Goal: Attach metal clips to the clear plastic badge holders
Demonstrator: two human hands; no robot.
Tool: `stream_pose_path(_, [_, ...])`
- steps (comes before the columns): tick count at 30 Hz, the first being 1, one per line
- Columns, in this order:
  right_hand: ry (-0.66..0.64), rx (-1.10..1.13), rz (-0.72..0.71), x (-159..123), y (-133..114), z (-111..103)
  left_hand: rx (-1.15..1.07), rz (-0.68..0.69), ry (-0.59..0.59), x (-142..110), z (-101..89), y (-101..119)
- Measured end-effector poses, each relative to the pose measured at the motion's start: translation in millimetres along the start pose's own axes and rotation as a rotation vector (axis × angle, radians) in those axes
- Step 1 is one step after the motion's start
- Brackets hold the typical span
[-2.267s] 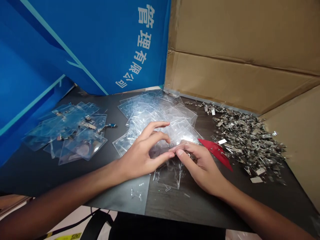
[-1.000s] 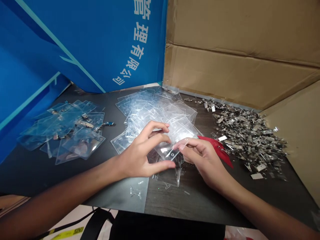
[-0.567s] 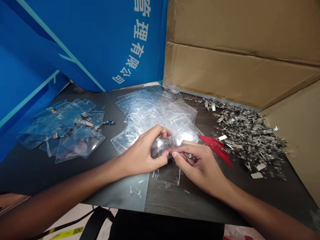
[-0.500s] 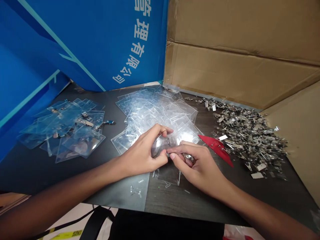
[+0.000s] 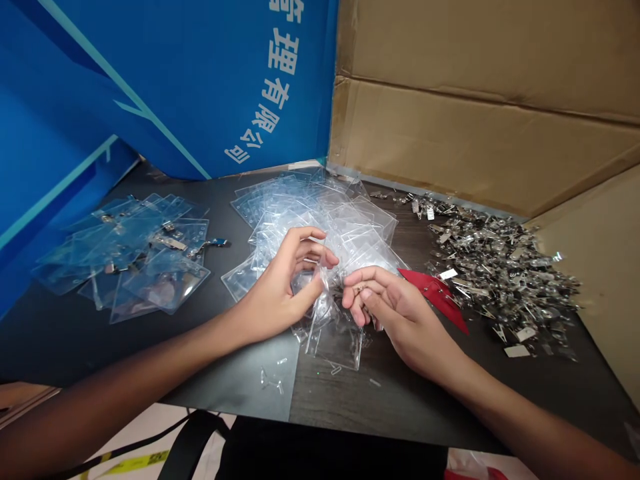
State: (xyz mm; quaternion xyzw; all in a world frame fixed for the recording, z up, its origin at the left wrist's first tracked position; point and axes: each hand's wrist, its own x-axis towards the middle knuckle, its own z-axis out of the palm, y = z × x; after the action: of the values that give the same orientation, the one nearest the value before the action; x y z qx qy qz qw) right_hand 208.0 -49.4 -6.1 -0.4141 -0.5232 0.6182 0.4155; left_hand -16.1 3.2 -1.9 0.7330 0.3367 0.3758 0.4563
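Note:
My left hand (image 5: 283, 287) curls around the edge of a clear plastic badge holder (image 5: 323, 313), which stands tilted between my hands. My right hand (image 5: 385, 300) pinches a small metal badge clip (image 5: 360, 289) in its fingertips, close to that holder's upper edge. Behind both hands lies a loose heap of clear badge holders (image 5: 315, 227). Another clear holder (image 5: 340, 347) lies flat under my wrists. A red plastic piece (image 5: 435, 293) lies just right of my right hand.
A large heap of metal clips (image 5: 500, 270) covers the dark tabletop (image 5: 240, 393) at right. Clear holders with clips attached (image 5: 135, 260) lie at left. A blue printed banner (image 5: 200, 87) and cardboard sheets (image 5: 475, 113) form the back walls. Small clear bits (image 5: 270, 379) lie near the front edge.
My hands have moved apart. The left hand has opened slightly and the holder in it now stands more upright. My right hand has raised the small metal clip, which now shows at its fingertips.

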Motion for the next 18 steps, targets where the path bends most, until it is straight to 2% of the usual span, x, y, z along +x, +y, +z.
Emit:
stream_pose_path(3, [0.012,0.041,-0.003,-0.8,-1.1,1.9,-0.018,-0.04,0.004,1.8,0.7,1.8])
stream_pose_path(10, [-0.079,0.017,0.089,-1.0,-6.3,-0.9,-0.1,-0.179,0.0,2.8,1.8,2.3])
stream_pose_path(16, [-0.068,-0.049,0.046,0.0,-7.0,1.2,-0.112,-0.236,-0.023,2.0,3.2,0.3])
stream_pose_path(18, [-0.022,-0.06,-0.005,0.2,-3.4,1.8,-0.114,-0.241,-0.029,1.6,3.5,-0.7])
